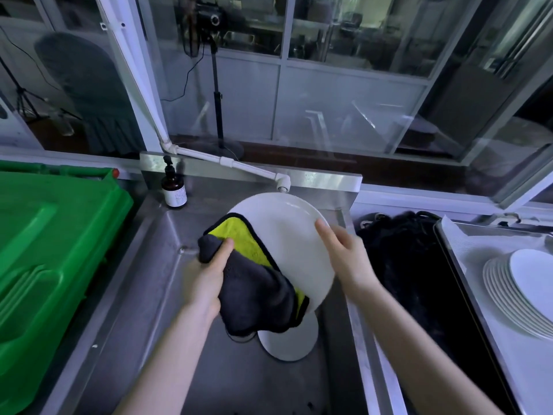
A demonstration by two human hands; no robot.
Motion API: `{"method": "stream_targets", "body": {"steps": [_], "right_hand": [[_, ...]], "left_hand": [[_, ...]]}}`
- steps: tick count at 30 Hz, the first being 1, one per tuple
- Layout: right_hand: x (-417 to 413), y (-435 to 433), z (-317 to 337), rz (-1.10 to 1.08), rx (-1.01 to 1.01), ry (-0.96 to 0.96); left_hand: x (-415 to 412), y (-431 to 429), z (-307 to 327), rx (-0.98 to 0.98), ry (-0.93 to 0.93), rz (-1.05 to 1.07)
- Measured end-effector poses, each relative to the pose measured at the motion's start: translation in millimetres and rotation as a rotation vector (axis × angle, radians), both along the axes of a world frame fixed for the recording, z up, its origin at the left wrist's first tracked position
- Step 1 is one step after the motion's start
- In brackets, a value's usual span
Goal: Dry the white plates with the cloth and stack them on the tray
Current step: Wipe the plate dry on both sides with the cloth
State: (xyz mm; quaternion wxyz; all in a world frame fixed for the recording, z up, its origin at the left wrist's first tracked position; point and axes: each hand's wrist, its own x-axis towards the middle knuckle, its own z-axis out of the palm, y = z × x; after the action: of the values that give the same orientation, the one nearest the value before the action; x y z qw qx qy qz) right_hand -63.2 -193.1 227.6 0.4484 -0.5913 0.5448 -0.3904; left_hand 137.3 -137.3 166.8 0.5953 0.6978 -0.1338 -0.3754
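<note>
1. Two bare hands work over a steel sink (143, 265): the left hand (206, 280) clutches a plush grey-and-yellow cloth (254, 283) against a round glossy white plate (287, 235).
2. The right hand (344, 253) steadies the plate's rim, fingers spread.
3. Another plate (288, 339) lies below; stacked plates (520, 292) rest on the tray (457, 259).

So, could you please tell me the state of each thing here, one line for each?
White plate: tilted over the sink, held.
Cloth: pressed against that plate.
Left hand: gripping the cloth.
Right hand: on the plate's rim.
Second plate: in the sink.
Plate stack: on the tray.
Bottle: upright.
</note>
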Motion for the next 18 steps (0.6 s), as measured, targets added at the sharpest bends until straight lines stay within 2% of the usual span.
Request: {"method": "stream_targets", "body": {"steps": [3, 5, 7, 10, 13, 16, 18], "right_hand": [[-4, -19, 31, 0.314, -0.136, 0.316], [0, -24, 39, 0.441, -0.205, 0.387], [4, -22, 39, 0.457, -0.278, 0.411], [3, -21, 36, 0.319, -0.296, 0.353], [2, -16, 28, 0.047, -0.257, 0.219], [19, 9, 1, -0.364, -0.203, -0.09], [26, 23, -14, -0.43, -0.117, -0.207]], "left_hand": [[10, -5, 21, -0.109, -0.228, -0.282], [12, -11, 35, -0.167, -0.386, -0.48], [13, -15, 42, -0.212, -0.446, -0.571], [13, -18, 38, -0.185, -0.312, -0.462], [2, -13, 26, -0.107, -0.08, -0.177], [-21, -4, 19, 0.006, 0.152, 0.136], [-27, 1, 14, 0.006, 0.23, 0.157]]}}
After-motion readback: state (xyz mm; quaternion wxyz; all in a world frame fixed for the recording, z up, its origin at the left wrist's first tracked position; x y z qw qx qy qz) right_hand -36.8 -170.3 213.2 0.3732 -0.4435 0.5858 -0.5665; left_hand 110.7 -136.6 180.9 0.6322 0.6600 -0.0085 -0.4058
